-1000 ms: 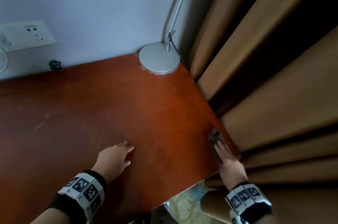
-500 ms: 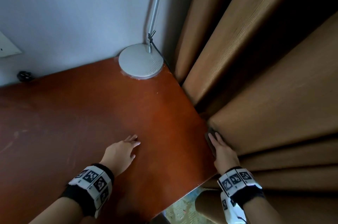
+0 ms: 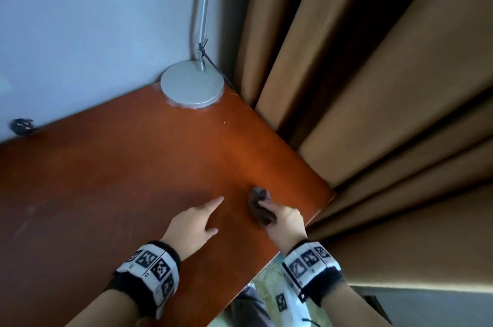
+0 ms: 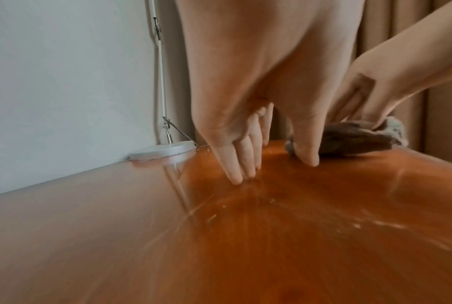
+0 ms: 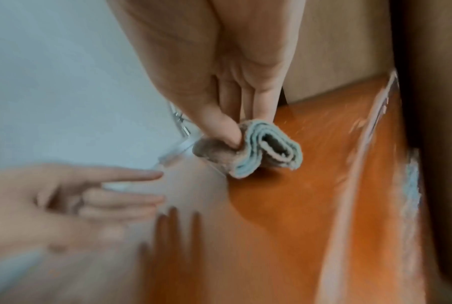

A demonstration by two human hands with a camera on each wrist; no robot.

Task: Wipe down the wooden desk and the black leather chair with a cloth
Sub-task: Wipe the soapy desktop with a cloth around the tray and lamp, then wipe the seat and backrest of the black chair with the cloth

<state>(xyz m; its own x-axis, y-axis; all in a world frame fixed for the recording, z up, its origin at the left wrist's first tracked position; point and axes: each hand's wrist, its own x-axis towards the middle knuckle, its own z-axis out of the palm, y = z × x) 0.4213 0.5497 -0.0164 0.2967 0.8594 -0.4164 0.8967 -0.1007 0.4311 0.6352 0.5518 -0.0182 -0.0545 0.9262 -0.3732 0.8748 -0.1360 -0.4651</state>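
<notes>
The reddish-brown wooden desk (image 3: 120, 180) fills the head view. My right hand (image 3: 269, 209) holds a folded dark cloth (image 3: 260, 206) against the desktop near the desk's right front corner. In the right wrist view the thumb and fingers pinch the cloth (image 5: 258, 152), which shows pale blue folded edges. My left hand (image 3: 208, 216) lies just left of it, fingers straight, with the fingertips (image 4: 240, 168) touching the wood. The left hand holds nothing. The black chair is in none of the views.
A silver lamp base (image 3: 192, 86) with its pole and cable stands in the desk's far right corner against the pale wall. Brown curtains (image 3: 373, 113) hang along the desk's right edge. A small black object (image 3: 22, 125) sits at the wall, far left.
My right hand has slid the cloth leftward, away from the desk's right edge by the curtain and close to the left hand. The left hand has stayed on the desktop.
</notes>
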